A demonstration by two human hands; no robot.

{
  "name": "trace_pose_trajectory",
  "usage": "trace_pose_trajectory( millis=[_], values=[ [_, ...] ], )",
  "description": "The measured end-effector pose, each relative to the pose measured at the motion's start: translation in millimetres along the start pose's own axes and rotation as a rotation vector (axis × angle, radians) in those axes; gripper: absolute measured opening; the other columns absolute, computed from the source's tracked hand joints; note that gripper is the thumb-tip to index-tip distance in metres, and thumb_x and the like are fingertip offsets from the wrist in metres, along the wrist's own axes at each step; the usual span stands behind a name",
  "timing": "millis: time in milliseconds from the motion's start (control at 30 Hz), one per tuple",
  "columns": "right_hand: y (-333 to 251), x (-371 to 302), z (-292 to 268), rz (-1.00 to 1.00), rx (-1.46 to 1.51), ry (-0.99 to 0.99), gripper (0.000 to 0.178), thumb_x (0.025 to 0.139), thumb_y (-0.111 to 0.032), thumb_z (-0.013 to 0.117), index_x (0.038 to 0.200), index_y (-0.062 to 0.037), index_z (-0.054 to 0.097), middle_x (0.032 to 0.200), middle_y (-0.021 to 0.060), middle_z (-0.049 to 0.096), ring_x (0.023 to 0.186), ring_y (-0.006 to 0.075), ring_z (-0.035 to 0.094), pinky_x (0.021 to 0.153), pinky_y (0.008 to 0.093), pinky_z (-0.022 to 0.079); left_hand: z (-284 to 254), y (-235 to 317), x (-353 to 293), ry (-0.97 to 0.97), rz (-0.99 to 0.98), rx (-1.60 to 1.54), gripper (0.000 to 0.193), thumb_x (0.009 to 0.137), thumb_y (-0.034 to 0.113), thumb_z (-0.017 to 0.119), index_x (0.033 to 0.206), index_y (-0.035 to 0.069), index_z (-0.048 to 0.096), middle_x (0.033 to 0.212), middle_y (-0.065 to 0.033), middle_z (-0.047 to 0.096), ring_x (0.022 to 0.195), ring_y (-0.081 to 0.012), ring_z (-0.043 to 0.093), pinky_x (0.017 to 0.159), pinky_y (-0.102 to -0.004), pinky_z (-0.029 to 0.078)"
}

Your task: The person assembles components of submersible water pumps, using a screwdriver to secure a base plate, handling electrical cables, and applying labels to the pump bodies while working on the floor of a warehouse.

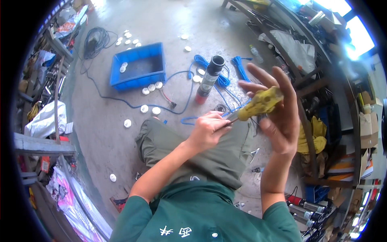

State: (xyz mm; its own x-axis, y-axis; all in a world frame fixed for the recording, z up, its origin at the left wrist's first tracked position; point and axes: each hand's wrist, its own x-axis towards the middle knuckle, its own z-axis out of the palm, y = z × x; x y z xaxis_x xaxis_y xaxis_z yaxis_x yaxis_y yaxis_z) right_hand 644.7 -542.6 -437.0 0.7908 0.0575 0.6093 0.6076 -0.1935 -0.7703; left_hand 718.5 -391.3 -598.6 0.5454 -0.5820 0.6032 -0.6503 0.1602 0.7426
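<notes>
A screwdriver with a worn yellow handle (262, 104) is held slantwise above my lap. My left hand (209, 130) is closed, its fingertips pinched round the thin shaft near the tip; anything else inside those fingers is hidden. Against the handle's end rests the palm side of my right hand (280, 115), with its fingers stretched out and spread, not wrapped round it. Just beyond my left hand, a dark ring-shaped part (220, 108) lies on the floor beside blue cable. Farther off stands a black and silver cylinder (209, 78) with a red base.
A blue plastic crate (139, 80) stands ahead to the left, with several white discs (151, 87) around it. Coiled blue cable (238, 68) and a dark cable coil (96, 43) lie on the floor. Cluttered metal racks line the left and right (326, 80). Metal cylinders (304, 209) lie at lower right.
</notes>
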Motion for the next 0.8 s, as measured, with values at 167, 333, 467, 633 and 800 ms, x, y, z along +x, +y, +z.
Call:
trace_pose_trajectory(
  millis=[167, 333, 467, 633, 800],
  values=[
    [-34, 12, -11, 0.049, -0.753, 0.08, 0.051, 0.079, -0.019, 0.089, 0.118, 0.0029, 0.065, 0.105, 0.0148, 0.073, 0.1, 0.0245, 0.072, 0.083, 0.0358, 0.059, -12, 39, 16, -0.052, -0.101, 0.008, 0.055, 0.084, 0.005, 0.076, 0.135, -0.005, 0.058, 0.12, -0.0222, 0.065, 0.119, -0.0372, 0.06, 0.102, -0.042, 0.048],
    [-30, 11, 14, 0.014, -1.277, 0.237, 0.048, 0.075, -0.028, 0.088, 0.105, 0.0, 0.063, 0.089, 0.0083, 0.063, 0.075, 0.0233, 0.061, 0.068, 0.0325, 0.051, 21, 99, 51, 0.242, -0.034, -0.151, 0.064, 0.081, 0.012, 0.077, 0.137, -0.004, 0.051, 0.107, -0.0185, 0.07, 0.11, -0.0371, 0.065, 0.096, -0.0433, 0.05],
    [-32, 27, 16, -0.18, -0.939, 0.09, 0.044, 0.087, -0.021, 0.073, 0.122, 0.0036, 0.063, 0.104, 0.0177, 0.068, 0.097, 0.031, 0.068, 0.085, 0.0376, 0.054, 28, 55, 80, 0.065, -0.261, -0.83, 0.028, 0.08, 0.012, 0.081, 0.103, 0.001, 0.067, 0.086, -0.0049, 0.072, 0.079, -0.0192, 0.07, 0.071, -0.0328, 0.055],
    [-33, 21, -32, -0.043, -0.519, -0.065, 0.044, 0.081, -0.01, 0.079, 0.123, 0.0005, 0.07, 0.105, 0.0154, 0.072, 0.095, 0.0275, 0.072, 0.085, 0.0355, 0.056, -30, 56, 93, -0.442, -0.381, -0.93, 0.074, 0.073, 0.009, 0.09, 0.138, 0.003, 0.054, 0.128, -0.0079, 0.061, 0.124, -0.0192, 0.056, 0.107, -0.037, 0.045],
    [-9, 21, -8, -0.216, -0.921, 0.381, 0.025, 0.069, -0.014, 0.089, 0.078, -0.0055, 0.068, 0.07, 0.0023, 0.059, 0.06, 0.016, 0.057, 0.054, 0.0292, 0.043, -39, -38, 7, -0.473, -0.292, -0.175, 0.086, 0.063, 0.025, 0.094, 0.136, -0.001, 0.057, 0.131, -0.017, 0.063, 0.113, -0.0281, 0.067, 0.103, -0.0373, 0.051]
  ],
)
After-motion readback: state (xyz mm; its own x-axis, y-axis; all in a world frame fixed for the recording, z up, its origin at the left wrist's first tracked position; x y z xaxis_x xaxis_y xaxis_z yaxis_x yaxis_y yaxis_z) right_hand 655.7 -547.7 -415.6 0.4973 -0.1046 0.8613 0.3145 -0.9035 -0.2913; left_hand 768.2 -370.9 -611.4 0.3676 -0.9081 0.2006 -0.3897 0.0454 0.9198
